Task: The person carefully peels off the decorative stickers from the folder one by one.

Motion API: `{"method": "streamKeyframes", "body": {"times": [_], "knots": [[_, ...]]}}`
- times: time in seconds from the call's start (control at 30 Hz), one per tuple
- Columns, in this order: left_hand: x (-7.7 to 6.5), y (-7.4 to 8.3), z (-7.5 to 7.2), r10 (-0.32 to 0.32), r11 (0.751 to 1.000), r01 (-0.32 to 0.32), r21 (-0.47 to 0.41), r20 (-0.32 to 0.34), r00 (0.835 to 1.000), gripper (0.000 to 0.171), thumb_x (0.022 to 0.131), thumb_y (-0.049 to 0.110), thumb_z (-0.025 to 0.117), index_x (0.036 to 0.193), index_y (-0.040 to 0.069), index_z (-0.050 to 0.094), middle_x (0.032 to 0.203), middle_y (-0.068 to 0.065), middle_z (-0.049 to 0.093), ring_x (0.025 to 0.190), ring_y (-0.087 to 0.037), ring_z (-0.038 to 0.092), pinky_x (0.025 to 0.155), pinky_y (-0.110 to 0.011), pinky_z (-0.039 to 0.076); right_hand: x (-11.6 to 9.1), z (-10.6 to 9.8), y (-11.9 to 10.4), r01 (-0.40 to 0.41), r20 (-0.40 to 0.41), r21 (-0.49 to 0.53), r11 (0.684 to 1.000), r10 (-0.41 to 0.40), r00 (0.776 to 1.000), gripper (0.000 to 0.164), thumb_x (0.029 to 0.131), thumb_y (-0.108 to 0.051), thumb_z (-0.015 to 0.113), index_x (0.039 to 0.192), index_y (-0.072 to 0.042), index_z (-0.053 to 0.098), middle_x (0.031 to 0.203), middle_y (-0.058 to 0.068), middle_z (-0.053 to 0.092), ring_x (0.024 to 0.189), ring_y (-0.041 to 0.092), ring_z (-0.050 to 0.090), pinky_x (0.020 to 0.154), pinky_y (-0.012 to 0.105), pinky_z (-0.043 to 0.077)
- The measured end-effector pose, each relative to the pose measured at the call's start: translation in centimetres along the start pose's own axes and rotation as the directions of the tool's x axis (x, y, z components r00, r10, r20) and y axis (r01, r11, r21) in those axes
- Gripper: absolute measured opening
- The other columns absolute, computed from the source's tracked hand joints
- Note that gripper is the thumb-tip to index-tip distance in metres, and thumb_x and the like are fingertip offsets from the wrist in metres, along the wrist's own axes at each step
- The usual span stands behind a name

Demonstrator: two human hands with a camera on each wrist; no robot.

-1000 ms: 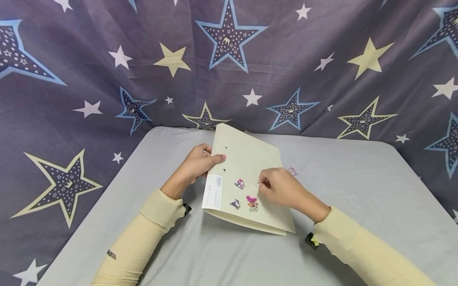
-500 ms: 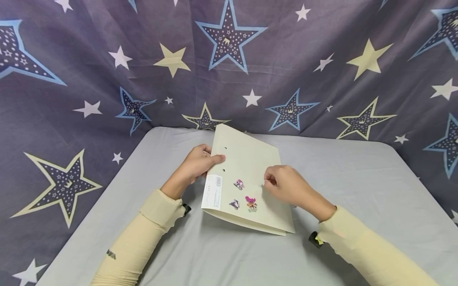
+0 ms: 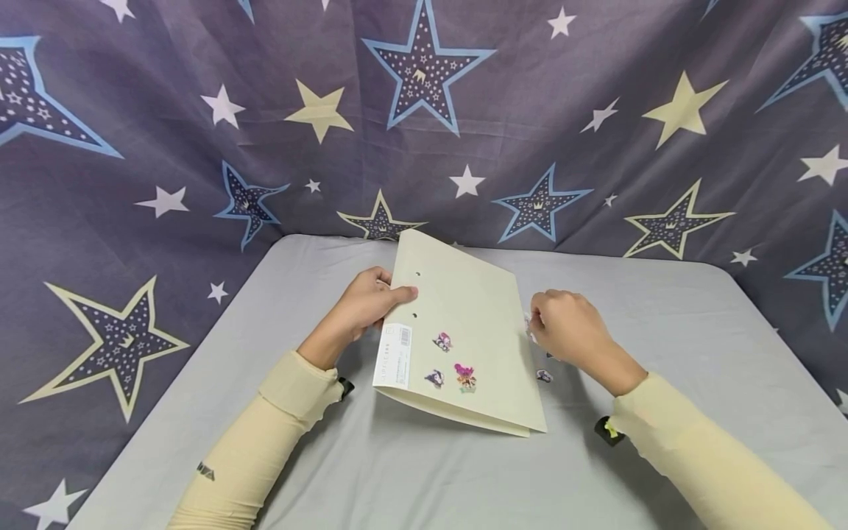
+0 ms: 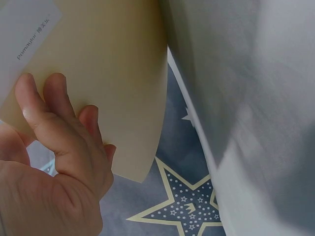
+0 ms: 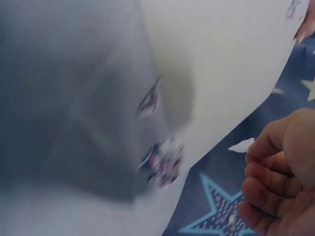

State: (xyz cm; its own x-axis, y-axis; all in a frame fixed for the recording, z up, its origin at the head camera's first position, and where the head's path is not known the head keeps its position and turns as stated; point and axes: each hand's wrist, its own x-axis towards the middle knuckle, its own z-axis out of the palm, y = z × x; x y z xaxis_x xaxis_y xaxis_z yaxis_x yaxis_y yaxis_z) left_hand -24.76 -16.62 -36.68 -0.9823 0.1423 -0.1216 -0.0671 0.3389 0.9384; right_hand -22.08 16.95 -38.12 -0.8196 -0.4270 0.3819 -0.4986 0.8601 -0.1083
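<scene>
A cream file folder (image 3: pixel 464 294) lies tilted on the grey sheet, its lower edge slightly gaping. Along its left edge my left hand (image 3: pixel 367 303) grips it, thumb on the front cover; the left wrist view shows the other fingers behind. My right hand (image 3: pixel 573 330) is just past the folder's right edge. In the right wrist view, its thumb and forefinger pinch a small white piece, perhaps a sticker seen from behind (image 5: pixel 241 146). On the cover are a pink cartoon sticker (image 3: pixel 442 341), a purple one (image 3: pixel 434 378) and a larger magenta-and-orange one (image 3: pixel 466 377).
Loose stickers lie on the sheet beside the folder, one (image 3: pixel 544 375) below my right hand, others partly hidden by it. A white label (image 3: pixel 394 355) marks the folder's lower left corner. Behind the grey-covered surface (image 3: pixel 636 309) hangs a star-patterned cloth (image 3: pixel 424 169).
My right hand has moved right, from above the folder's cover to beyond its right edge, uncovering a loose sticker there. The left hand and the folder have stayed in place.
</scene>
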Motion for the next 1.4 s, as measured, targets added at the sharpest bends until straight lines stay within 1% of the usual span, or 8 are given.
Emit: {"method": "streamKeyframes", "body": {"times": [0.13, 0.3, 0.47, 0.77, 0.93, 1.03, 1.23, 1.4], "knots": [[0.0, 0.0, 0.0, -0.003, 1.000, 0.003, -0.001, 0.002, 1.000, 0.043, 0.092, 0.027, 0.075, 0.111, 0.001, 0.046, 0.069, -0.007, 0.067, 0.039, -0.012, 0.052, 0.039, -0.027, 0.038, -0.4, 0.1, 1.3, -0.019, 0.012, -0.055, 0.998, 0.020, 1.000, 0.020, 0.083, 0.002, 0.063, 0.068, -0.010, 0.055, 0.063, 0.002, 0.050, 0.056, 0.022, 0.048, 0.057, 0.042, 0.046], [-0.1, 0.1, 0.0, -0.001, 1.000, 0.001, 0.001, -0.001, 1.000, 0.043, 0.092, 0.027, 0.075, 0.111, 0.000, 0.046, 0.069, -0.007, 0.067, 0.040, -0.012, 0.052, 0.039, -0.027, 0.039, -0.9, 0.4, 1.9, 0.002, 0.019, -0.142, 0.990, 0.000, 1.000, 0.026, 0.083, 0.002, 0.066, 0.065, -0.009, 0.050, 0.060, 0.004, 0.047, 0.054, 0.023, 0.047, 0.057, 0.045, 0.047], [0.0, 0.1, 0.0, -0.002, 1.000, 0.002, -0.005, 0.006, 1.000, 0.043, 0.093, 0.026, 0.074, 0.111, 0.000, 0.046, 0.070, -0.008, 0.068, 0.040, -0.012, 0.054, 0.039, -0.027, 0.039, -1.6, 1.2, 2.0, 0.024, 0.022, -0.201, 0.979, -0.020, 1.000, 0.019, 0.083, 0.000, 0.069, 0.069, -0.004, 0.057, 0.062, 0.006, 0.052, 0.054, 0.026, 0.052, 0.057, 0.046, 0.050], [0.0, 0.0, 0.0, -0.005, 1.000, 0.005, -0.005, 0.002, 1.000, 0.044, 0.092, 0.027, 0.075, 0.113, 0.000, 0.046, 0.070, -0.007, 0.066, 0.040, -0.012, 0.052, 0.039, -0.027, 0.039, -2.3, 2.0, 1.4, 0.038, 0.100, -0.198, 0.979, -0.019, 0.995, 0.013, 0.083, 0.003, 0.068, 0.074, -0.002, 0.061, 0.065, 0.008, 0.055, 0.058, 0.028, 0.058, 0.060, 0.049, 0.053], [0.0, -0.1, 0.0, -0.004, 1.000, 0.004, -0.002, -0.001, 1.000, 0.043, 0.093, 0.026, 0.075, 0.112, 0.000, 0.046, 0.069, -0.007, 0.066, 0.039, -0.012, 0.051, 0.039, -0.026, 0.038, -2.2, 1.7, 0.9, 0.005, 0.169, -0.163, 0.987, 0.022, 0.985, 0.011, 0.083, 0.005, 0.067, 0.076, -0.002, 0.063, 0.067, 0.007, 0.056, 0.061, 0.028, 0.060, 0.058, 0.047, 0.054], [0.1, -0.1, 0.1, -0.003, 1.000, 0.003, -0.005, -0.003, 1.000, 0.043, 0.093, 0.026, 0.075, 0.112, 0.000, 0.046, 0.069, -0.008, 0.067, 0.040, -0.012, 0.052, 0.038, -0.026, 0.039, -2.2, 1.5, 0.8, -0.014, 0.186, -0.148, 0.989, 0.042, 0.982, 0.012, 0.085, 0.005, 0.066, 0.077, -0.002, 0.063, 0.067, 0.007, 0.056, 0.061, 0.027, 0.059, 0.058, 0.046, 0.054], [0.1, -0.1, 0.1, -0.003, 1.000, 0.003, -0.005, -0.004, 1.000, 0.044, 0.092, 0.026, 0.075, 0.112, 0.000, 0.046, 0.068, -0.007, 0.066, 0.039, -0.012, 0.051, 0.038, -0.026, 0.038, -2.1, 1.3, 0.2, 0.006, 0.141, -0.163, 0.987, 0.017, 0.990, 0.009, 0.084, 0.006, 0.067, 0.079, -0.001, 0.064, 0.066, 0.006, 0.055, 0.060, 0.027, 0.059, 0.058, 0.045, 0.054], [0.1, -0.1, 0.0, -0.001, 1.000, 0.001, -0.006, -0.005, 1.000, 0.043, 0.092, 0.026, 0.075, 0.111, 0.000, 0.046, 0.068, -0.006, 0.066, 0.039, -0.012, 0.051, 0.038, -0.026, 0.038, -2.0, 1.1, -0.7, 0.048, 0.078, -0.150, 0.988, -0.037, 0.996, 0.012, 0.089, 0.003, 0.069, 0.079, -0.001, 0.065, 0.067, 0.007, 0.058, 0.061, 0.027, 0.061, 0.059, 0.045, 0.054]]}}
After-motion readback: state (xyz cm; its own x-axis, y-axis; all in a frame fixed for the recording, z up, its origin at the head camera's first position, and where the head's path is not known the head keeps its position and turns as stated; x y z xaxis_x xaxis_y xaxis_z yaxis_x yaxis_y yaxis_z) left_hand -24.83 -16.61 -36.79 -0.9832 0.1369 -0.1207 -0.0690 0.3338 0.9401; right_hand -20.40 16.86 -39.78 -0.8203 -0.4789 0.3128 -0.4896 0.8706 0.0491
